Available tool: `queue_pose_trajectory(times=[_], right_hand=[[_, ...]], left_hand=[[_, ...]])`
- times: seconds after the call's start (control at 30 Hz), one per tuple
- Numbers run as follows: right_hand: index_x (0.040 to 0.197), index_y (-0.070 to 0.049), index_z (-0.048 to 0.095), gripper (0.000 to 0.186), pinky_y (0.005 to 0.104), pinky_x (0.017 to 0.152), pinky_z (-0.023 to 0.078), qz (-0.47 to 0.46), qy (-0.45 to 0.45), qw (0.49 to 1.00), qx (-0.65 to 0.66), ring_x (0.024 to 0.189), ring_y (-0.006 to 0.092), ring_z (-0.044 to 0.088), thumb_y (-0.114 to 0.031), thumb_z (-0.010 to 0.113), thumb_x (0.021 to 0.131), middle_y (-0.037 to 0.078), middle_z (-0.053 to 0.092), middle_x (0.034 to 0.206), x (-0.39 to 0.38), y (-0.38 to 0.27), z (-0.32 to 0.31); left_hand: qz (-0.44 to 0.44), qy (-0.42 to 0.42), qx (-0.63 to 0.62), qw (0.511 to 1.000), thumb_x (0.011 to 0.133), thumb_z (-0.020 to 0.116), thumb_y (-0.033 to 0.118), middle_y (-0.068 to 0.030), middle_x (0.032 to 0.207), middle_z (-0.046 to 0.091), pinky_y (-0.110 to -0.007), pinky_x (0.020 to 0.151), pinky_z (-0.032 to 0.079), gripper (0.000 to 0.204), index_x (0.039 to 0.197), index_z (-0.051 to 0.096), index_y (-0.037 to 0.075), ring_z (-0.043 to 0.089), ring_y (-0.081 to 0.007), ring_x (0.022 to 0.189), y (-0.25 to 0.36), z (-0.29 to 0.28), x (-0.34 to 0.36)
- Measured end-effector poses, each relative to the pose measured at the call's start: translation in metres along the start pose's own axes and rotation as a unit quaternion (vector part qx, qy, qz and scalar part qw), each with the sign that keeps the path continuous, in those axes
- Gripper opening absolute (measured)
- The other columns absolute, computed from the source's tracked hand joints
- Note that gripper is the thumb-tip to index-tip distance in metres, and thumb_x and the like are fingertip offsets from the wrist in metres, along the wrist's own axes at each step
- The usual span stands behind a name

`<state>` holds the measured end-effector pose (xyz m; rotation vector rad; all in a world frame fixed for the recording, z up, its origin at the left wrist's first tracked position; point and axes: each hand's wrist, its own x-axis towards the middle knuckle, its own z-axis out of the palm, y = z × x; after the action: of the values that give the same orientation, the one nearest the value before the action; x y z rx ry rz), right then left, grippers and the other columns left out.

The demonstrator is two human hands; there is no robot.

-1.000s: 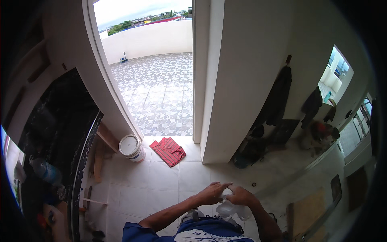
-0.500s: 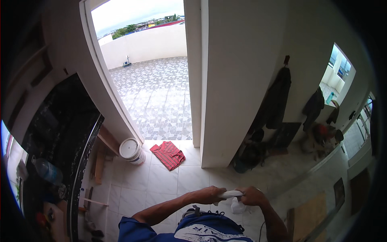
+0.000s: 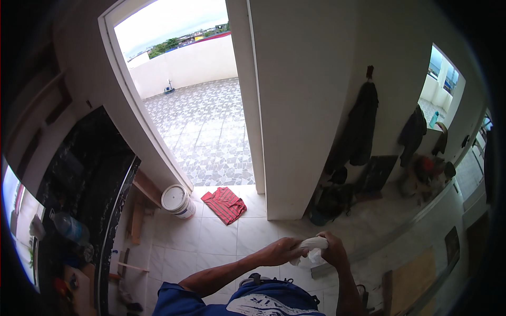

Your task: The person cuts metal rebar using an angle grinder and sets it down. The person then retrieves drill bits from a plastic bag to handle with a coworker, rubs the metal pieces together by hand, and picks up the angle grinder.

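Observation:
A twisted length of white cloth (image 3: 315, 242) spans the gap between my two hands in front of my body, curving upward. Its fabric looks thin, and a looser white fold droops below the curve. My left hand (image 3: 281, 251) is closed round one end. The other end is in the grip of my right hand (image 3: 333, 249), whose fingers wrap over it.
A folded red striped cloth (image 3: 225, 205) lies on the tiled floor by the doorway. Beside it stands a white bucket (image 3: 178, 202) with a lid. A black counter (image 3: 113, 210) runs along my left, carrying a clear plastic bottle (image 3: 70, 227). Dark clothes (image 3: 360, 126) hang on the right wall.
The white cloth has gone from a straight twist to an upward curve between my hands. My right hand has tilted more upright. The view has shifted slightly.

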<state>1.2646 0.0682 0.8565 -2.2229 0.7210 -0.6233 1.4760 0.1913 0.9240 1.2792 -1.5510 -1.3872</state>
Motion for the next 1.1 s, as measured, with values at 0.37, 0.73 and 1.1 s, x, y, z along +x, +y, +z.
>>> queue_pose_trajectory(times=[0.37, 0.73, 1.1], right_hand=[[0.103, 0.004, 0.060, 0.032, 0.0438, 0.076, 0.052, 0.256, 0.070, 0.963, 0.049, 0.092, 0.0430, 0.067, -0.006, 0.057, 0.073, 0.025, 0.067, 0.087, -0.032, 0.014, 0.081], [0.099, 0.001, 0.061, 0.024, 0.0471, 0.075, 0.052, 0.214, 0.059, 0.974, 0.042, 0.091, 0.0444, 0.065, -0.007, 0.063, 0.076, 0.026, 0.066, 0.089, -0.044, 0.015, 0.052], [0.091, 0.001, 0.065, 0.030, 0.0493, 0.076, 0.053, 0.219, -0.206, 0.936, -0.183, 0.081, 0.0415, 0.067, -0.028, 0.058, 0.085, 0.026, 0.068, 0.084, -0.040, -0.071, 0.052]], left_hand=[[-0.026, 0.173, 0.072, 0.982, 0.094, 0.058, 0.048, -0.0128, 0.080, 0.065, -0.034, 0.071, 0.050, 0.054, 0.107, 0.062, -0.004, 0.063, -0.0193, 0.076, -0.021, 0.021, 0.050], [0.084, -0.038, -0.113, 0.989, 0.093, 0.066, 0.029, -0.0135, 0.108, 0.063, -0.036, 0.088, 0.050, 0.052, 0.130, 0.047, -0.004, 0.061, -0.0215, 0.098, -0.016, 0.006, 0.031], [0.018, 0.116, 0.373, 0.920, 0.090, 0.057, 0.010, -0.0207, 0.089, 0.067, -0.050, 0.066, 0.052, 0.014, 0.101, 0.051, 0.003, 0.067, -0.0398, 0.079, -0.063, 0.002, 0.031]])
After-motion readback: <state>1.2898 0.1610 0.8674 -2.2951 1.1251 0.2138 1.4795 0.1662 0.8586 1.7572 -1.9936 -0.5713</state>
